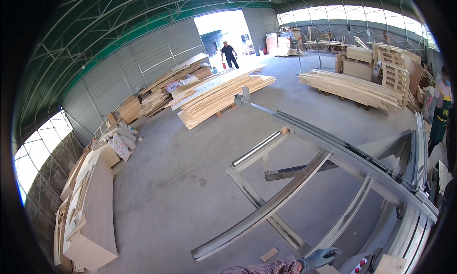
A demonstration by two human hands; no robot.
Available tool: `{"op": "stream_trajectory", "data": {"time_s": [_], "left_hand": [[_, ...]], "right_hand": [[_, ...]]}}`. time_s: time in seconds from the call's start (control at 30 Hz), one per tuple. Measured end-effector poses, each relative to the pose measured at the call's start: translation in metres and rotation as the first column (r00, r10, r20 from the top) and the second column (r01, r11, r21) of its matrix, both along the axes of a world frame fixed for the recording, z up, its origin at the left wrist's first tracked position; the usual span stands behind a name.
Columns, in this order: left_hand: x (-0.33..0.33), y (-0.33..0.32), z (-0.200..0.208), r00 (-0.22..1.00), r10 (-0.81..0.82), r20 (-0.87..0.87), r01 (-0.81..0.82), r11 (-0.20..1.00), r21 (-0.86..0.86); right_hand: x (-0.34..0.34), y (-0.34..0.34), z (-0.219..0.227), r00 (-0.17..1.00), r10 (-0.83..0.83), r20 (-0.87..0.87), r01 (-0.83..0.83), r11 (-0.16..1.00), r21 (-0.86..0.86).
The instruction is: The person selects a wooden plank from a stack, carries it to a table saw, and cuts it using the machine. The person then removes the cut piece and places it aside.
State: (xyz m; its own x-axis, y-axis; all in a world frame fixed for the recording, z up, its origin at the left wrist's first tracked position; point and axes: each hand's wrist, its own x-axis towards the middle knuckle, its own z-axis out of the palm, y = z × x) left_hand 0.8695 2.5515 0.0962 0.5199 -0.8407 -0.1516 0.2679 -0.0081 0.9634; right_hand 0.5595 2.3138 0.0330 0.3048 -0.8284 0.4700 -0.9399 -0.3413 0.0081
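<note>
My left hand (320, 259), in a grey-blue work glove, reaches in at the lower edge below a checked sleeve (266, 267). Its fingers point right, loosely bent and somewhat apart, with no held thing visible between them. Just below the glove lies a pale piece of wood (328, 269), partly cut off by the frame; whether they touch I cannot tell. To the right are a control panel with red buttons (360, 264) and a pale board (390, 264) on the sliding table saw (409, 240). My right hand is out of view.
The saw's outrigger frame (262, 210) spans the space ahead, with a long fence rail (333, 143). A small wood offcut (269, 254) lies on the floor. Plank stacks (223, 95) stand beyond, a long wooden box (90, 217) left. One person (229, 54) stands near the doorway, another (442, 107) far right.
</note>
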Motion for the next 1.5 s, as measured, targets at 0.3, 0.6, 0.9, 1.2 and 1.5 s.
{"op": "stream_trajectory", "data": {"time_s": [0.3,0.6,0.9,1.2,1.5], "left_hand": [[-0.007,0.002,0.015,0.934,-0.002,0.359,-0.026,0.997,0.074],[0.001,0.005,-0.043,0.997,0.073,0.023,-0.074,0.997,0.012],[0.001,0.012,-0.046,0.983,0.178,-0.041,-0.182,0.978,-0.104],[-0.001,0.02,-0.058,0.971,0.224,-0.087,-0.236,0.954,-0.184],[0.002,0.025,-0.051,0.977,0.204,-0.061,-0.208,0.976,-0.061]], "right_hand": [[0.006,0.001,-0.002,1.0,0.021,0.011,-0.021,1.0,0.0],[0.012,0.001,0.001,0.996,0.091,0.01,-0.09,0.996,-0.017],[0.015,0.005,0.002,0.993,0.12,0.011,-0.12,0.992,-0.029],[0.02,0.011,-0.001,0.988,0.15,0.031,-0.149,0.989,-0.024],[0.02,0.016,0.007,0.987,0.147,-0.063,-0.151,0.986,-0.068]]}}
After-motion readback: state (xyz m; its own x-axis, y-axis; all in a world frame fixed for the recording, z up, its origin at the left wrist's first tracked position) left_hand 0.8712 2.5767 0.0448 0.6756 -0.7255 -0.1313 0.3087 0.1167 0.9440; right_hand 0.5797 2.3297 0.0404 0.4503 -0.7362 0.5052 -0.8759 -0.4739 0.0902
